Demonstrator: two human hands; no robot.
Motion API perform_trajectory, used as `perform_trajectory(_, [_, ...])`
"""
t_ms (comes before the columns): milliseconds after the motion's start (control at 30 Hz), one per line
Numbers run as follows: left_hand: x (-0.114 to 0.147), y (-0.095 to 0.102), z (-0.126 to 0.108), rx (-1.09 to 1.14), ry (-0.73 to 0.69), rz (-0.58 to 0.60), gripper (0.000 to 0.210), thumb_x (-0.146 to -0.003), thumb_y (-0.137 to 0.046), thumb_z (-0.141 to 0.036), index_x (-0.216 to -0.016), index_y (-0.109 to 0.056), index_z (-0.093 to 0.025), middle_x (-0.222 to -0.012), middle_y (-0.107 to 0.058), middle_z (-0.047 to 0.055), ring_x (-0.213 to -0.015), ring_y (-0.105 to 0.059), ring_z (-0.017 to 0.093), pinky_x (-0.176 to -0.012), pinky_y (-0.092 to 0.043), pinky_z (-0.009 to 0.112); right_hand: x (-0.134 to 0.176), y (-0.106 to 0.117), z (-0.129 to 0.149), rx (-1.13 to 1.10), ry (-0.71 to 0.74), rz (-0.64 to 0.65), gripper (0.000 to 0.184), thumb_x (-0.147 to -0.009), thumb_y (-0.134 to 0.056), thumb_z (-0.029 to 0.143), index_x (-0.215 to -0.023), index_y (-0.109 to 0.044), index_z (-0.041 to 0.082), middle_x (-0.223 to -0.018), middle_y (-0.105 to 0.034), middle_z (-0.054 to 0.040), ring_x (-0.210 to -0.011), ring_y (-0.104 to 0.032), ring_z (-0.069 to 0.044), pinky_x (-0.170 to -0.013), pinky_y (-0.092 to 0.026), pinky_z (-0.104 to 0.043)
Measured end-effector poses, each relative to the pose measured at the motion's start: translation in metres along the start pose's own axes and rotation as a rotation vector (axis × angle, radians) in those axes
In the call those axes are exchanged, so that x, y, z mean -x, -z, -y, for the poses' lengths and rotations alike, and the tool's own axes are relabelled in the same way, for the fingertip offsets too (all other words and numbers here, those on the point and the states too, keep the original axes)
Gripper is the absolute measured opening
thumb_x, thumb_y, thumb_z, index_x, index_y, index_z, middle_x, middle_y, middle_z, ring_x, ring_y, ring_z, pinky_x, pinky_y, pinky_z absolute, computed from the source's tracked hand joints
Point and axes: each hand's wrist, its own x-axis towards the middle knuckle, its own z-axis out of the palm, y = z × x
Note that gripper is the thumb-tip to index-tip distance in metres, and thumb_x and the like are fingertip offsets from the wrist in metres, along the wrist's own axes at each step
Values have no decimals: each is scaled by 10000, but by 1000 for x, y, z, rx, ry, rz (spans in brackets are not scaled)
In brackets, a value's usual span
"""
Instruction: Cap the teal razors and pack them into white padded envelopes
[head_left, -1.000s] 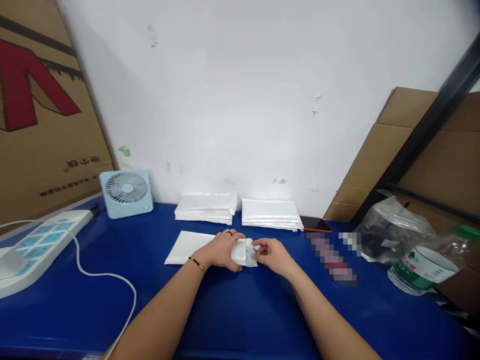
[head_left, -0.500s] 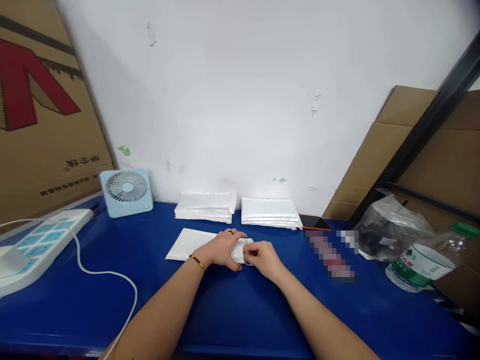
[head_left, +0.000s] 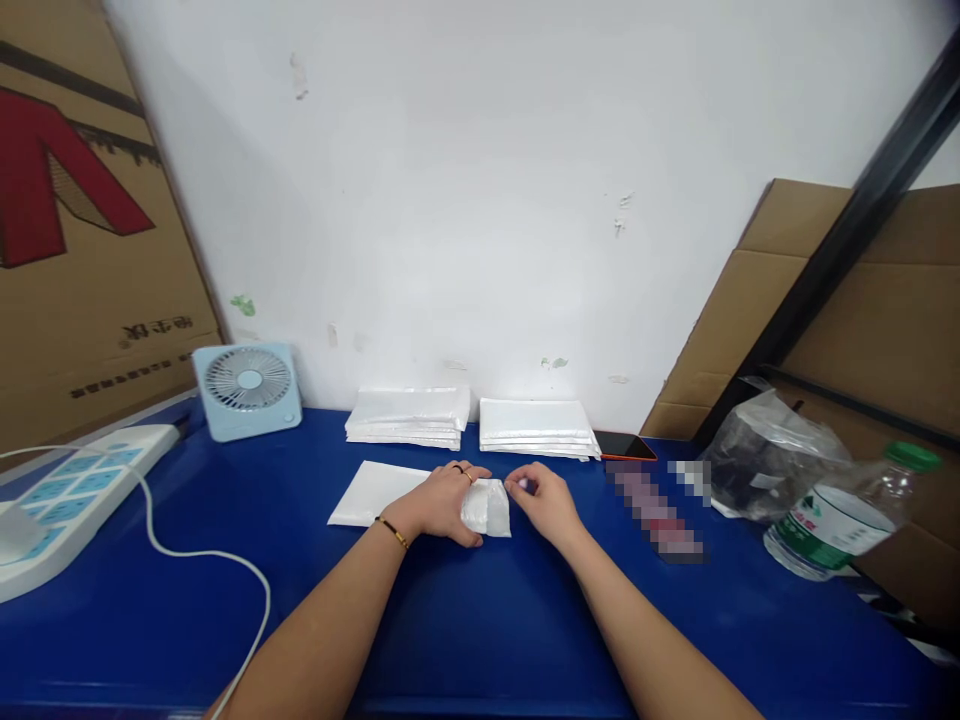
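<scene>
A white bubble mailer point(head_left: 379, 490) lies flat on the blue table, its flap end point(head_left: 497, 508) showing pale and slightly crinkled at the right. Across it spans my left hand point(head_left: 442, 500), thumb at the near edge and fingers at the far edge, holding it down. My right hand point(head_left: 546, 500) is just off the mailer's right end, with thumb and fingertips pinched together. A small whitish bit shows at those fingertips, too small to make out. My left palm hides the middle of the mailer.
Two stacks of white mailers, a left stack point(head_left: 405, 415) and a right stack point(head_left: 536, 425), lie by the wall. A phone point(head_left: 627, 446), plastic bag point(head_left: 776, 450) and bottle point(head_left: 832, 530) are on the right. At left are a fan point(head_left: 249, 390), power strip point(head_left: 90, 500) and white cable point(head_left: 202, 553).
My right hand has moved off the flap to the right, leaving the mailer's end uncovered. My left hand stays on the mailer. The view has shifted slightly.
</scene>
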Motion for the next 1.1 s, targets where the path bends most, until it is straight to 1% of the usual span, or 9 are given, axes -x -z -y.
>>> perform_trajectory(67, [0,0,0,2,4,4,939,-453,-730,-527,-1278,-383,-243,-1182,-491,79,-1100,-443,304,-937,-337,392,-2,0,-5,77,-79,-20,195,-733,-590,394,-790,-659,221,-815,-575,-19,-769,-519,-166,-673,-338,-275])
perform_trajectory(200, [2,4,-3,59,-5,13,977,-462,-734,-544,-1308,-352,-238,-1254,-451,88,-1163,-397,303,-983,-309,398,-7,-5,-15,74,-64,106,160,-725,-587,345,-677,-611,194,-775,-568,-3,-775,-513,-162,-668,-324,-266])
perform_trajectory(300, [2,4,-13,172,-35,15,739,-704,-565,-572,-1324,-333,-245,-1300,-426,71,-1194,-389,244,-995,-320,356,-8,0,-29,-30,-104,92,191,-772,-499,332,-678,-563,179,-661,-552,12,-646,-505,-135,-594,-337,-238])
perform_trajectory(400, [-2,-6,-25,147,-46,-14,469,-878,-349,-470,-1294,-382,-256,-1311,-440,54,-1205,-391,206,-1015,-302,352,-8,13,-43,-31,-166,0,216,-789,-456,361,-692,-545,189,-595,-541,18,-579,-500,-136,-536,-332,-233])
perform_trajectory(633, [-11,-34,-35,-101,16,-8,503,-922,-224,-411,-1389,-222,-225,-1454,-242,99,-1332,-209,244,-1059,-166,485,-8,7,-30,20,-116,-83,176,-767,-497,339,-690,-563,194,-600,-579,6,-576,-519,-135,-560,-359,-234])
perform_trajectory(733, [-11,-35,-32,-114,-8,16,648,-869,-290,-554,-1411,-134,-236,-1476,-163,105,-1350,-137,265,-1058,-137,507,-6,10,-25,-91,-113,-16,290,-795,-459,420,-708,-598,181,-619,-589,1,-597,-527,-140,-560,-374,-233])
perform_trajectory(833, [-10,-35,-31,-143,-31,35,851,-757,-388,-685,-1415,-105,-227,-1484,-103,120,-1354,-92,292,-1059,-100,524,-1,28,-30,-188,-148,56,370,-793,-449,494,-796,-632,172,-686,-614,-5,-639,-543,-144,-563,-387,-228])
perform_trajectory(967, [-9,-33,-35,-165,-83,-3,744,-812,-402,-585,-1412,-95,-269,-1489,-105,85,-1356,-103,271,-1065,-82,523,11,50,-44,-113,-139,144,273,-647,-646,405,-792,-634,175,-674,-604,6,-599,-523,-128,-537,-372,-215])
perform_trajectory(1100, [-7,-31,-41,-118,-163,10,583,-854,-417,-435,-1381,-199,-312,-1461,-240,40,-1333,-212,238,-1070,-158,470,15,46,-46,-54,-206,111,100,-684,-574,268,-654,-583,172,-568,-569,12,-502,-492,-110,-496,-349,-214])
